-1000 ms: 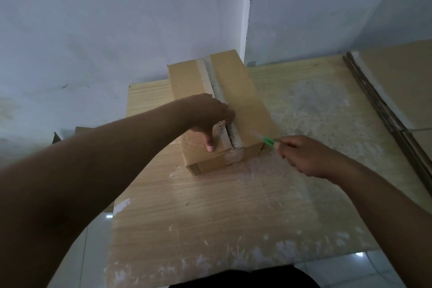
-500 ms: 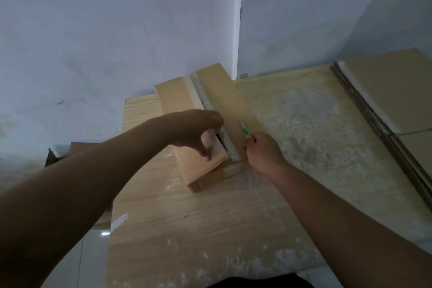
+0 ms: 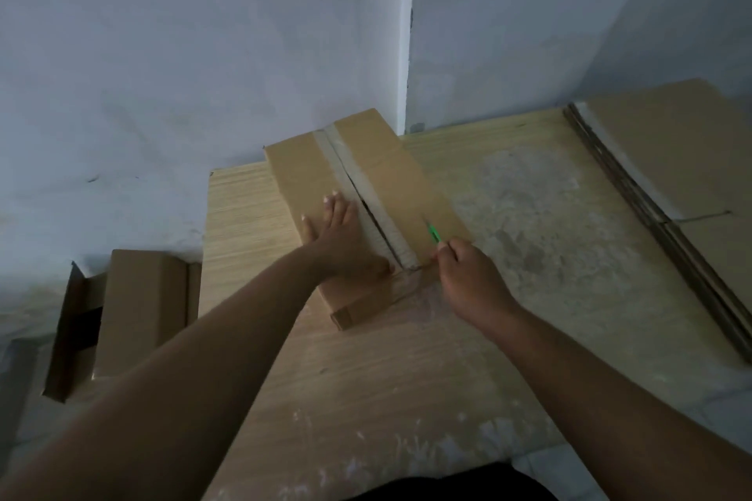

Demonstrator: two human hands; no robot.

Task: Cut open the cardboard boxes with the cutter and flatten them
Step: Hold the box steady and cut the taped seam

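In the head view, the box (image 3: pixel 299 175) lies on the table (image 3: pixel 366 378) toward its far left corner, its taped top seam parted. It is judged light, stiff but easily dented, and apt to slide on the wood, so it is best held down flat on a flap. The left hand (image 3: pixel 342 242) is pressed flat on the left flap, fingers spread. The cutter (image 3: pixel 433 234) is pinched in the curled right hand (image 3: pixel 468 281) by the seam's near end.

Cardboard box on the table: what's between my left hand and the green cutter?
Head view: the taped centre seam, parted to a dark gap, runs between the left hand and the cutter, plus a bare strip of the right flap.
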